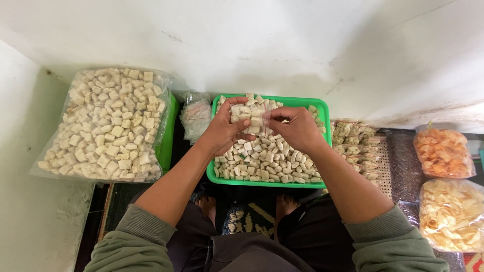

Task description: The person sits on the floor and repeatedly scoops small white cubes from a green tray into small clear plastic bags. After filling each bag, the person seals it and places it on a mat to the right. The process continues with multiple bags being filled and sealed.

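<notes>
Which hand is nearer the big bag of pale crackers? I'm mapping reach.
Left. The left hand is closer to the big bag; the right hand is farther across the green tray.

The person wears a grey-green sweatshirt with ribbed cuffs pushed up the forearms, dark trousers, and bare feet.

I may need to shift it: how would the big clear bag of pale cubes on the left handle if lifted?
The big clear bag is thin film, likely floppy and saggy. Packed full, it probably needs both hands. Its loose cubes could shift or spill.
</notes>
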